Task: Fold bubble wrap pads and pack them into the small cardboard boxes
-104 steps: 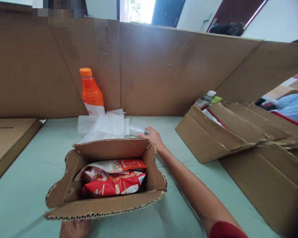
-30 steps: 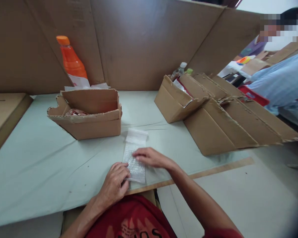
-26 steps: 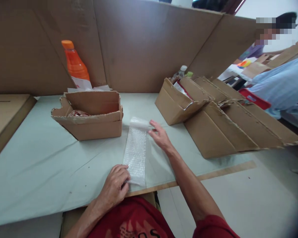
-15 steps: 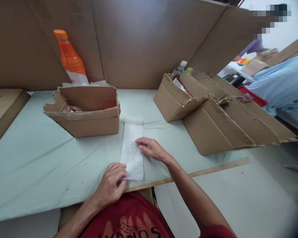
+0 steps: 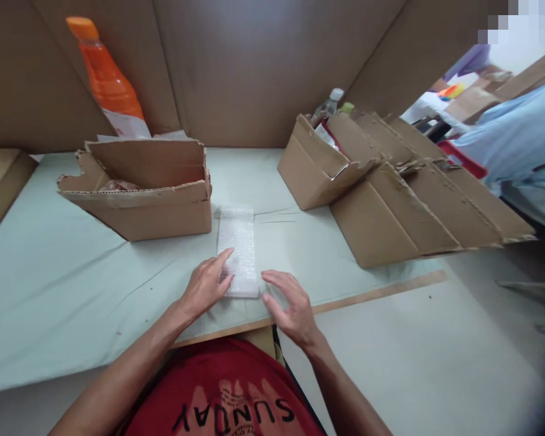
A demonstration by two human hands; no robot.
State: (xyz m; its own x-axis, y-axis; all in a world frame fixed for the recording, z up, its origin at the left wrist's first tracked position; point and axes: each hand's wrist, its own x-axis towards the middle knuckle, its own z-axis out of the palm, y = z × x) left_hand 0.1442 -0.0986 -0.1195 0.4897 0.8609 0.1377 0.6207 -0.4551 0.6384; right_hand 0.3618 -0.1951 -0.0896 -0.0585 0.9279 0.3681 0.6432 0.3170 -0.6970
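while the left hand presses flat on the bubble wrap, covering its corner, the right hand hovers spread, empty.

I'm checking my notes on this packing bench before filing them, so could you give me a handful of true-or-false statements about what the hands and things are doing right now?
1. The left hand rests its fingers on the strip of clear bubble wrap lying flat on the pale green table cover. True.
2. The right hand is gripping the tall orange plastic bottle. False: it is open beside the strip's near end; the bottle stands far back by the cardboard wall.
3. The open brown cardboard box sits to the left of the strip. True.
4. The strip lies inside that box. False: it lies on the table beside it.
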